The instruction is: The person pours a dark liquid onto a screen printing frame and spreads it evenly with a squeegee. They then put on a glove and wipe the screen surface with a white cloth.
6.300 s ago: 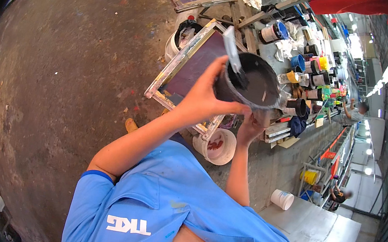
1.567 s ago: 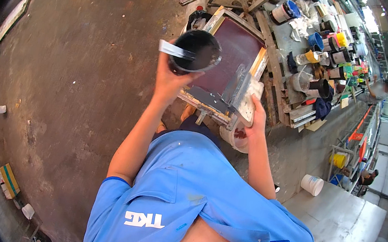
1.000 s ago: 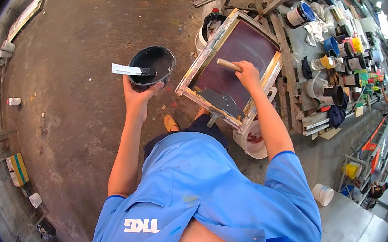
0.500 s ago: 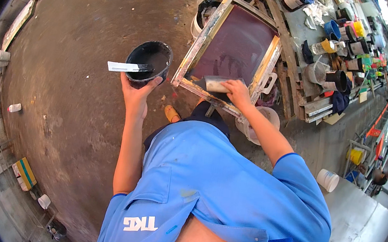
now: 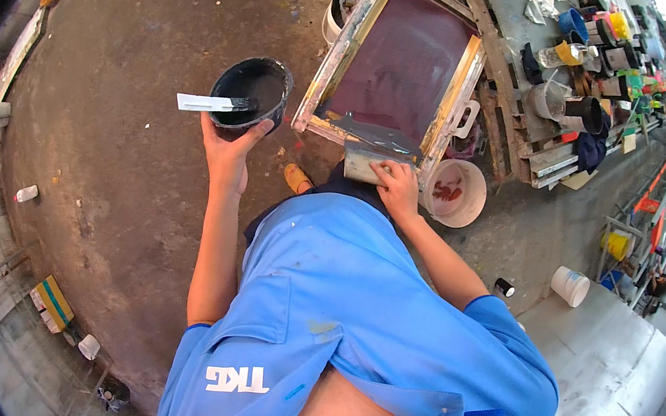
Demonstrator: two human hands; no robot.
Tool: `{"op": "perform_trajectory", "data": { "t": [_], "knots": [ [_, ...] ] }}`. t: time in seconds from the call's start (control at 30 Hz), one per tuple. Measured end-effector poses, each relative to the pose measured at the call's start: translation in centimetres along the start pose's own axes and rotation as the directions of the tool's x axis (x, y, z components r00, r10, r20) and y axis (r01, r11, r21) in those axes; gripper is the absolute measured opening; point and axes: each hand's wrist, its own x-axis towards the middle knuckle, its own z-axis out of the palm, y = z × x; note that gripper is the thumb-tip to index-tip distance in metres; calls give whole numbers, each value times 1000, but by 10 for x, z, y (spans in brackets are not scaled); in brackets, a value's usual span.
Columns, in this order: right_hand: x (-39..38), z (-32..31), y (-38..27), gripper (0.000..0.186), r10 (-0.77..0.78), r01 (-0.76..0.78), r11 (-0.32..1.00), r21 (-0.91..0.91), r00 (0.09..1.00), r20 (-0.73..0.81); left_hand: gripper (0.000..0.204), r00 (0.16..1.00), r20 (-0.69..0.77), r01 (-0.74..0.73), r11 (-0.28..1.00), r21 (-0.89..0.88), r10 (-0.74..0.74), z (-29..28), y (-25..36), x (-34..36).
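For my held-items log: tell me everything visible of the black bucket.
The black bucket, round, open and apparently plastic, has pale smears on its rim. Inside is dark, paint-like matter. A white flat stick crosses its rim, dark-coated end inside. The left hand grips its near side above the floor, mouth toward the camera, left of the framed screen.

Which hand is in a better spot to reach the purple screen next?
Probably the right hand: it grips a flat scraper at the near edge of the purple screen. The left hand is off to the side, busy holding the black tub with a white-handled spatula in it.
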Motion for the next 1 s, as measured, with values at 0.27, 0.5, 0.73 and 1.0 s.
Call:
{"op": "perform_trajectory", "data": {
  "t": [0.27,0.5,0.73,1.0],
  "knots": [
    [118,-12,30,49,-212,218,974,58,973,-86,85,998,-56,-19,1000,1,19,-9,-1,2],
    [184,12,62,49,-378,374,926,55,909,178,88,991,-132,-13,999,-29,9,-18,7,-7],
    [215,18,64,47,-616,599,787,148,749,242,79,978,-209,7,1000,10,-5,-32,6,-23],
    [239,32,56,49,-643,655,749,100,682,348,78,983,-181,-25,1000,2,24,-20,13,-26]
  ]
}}
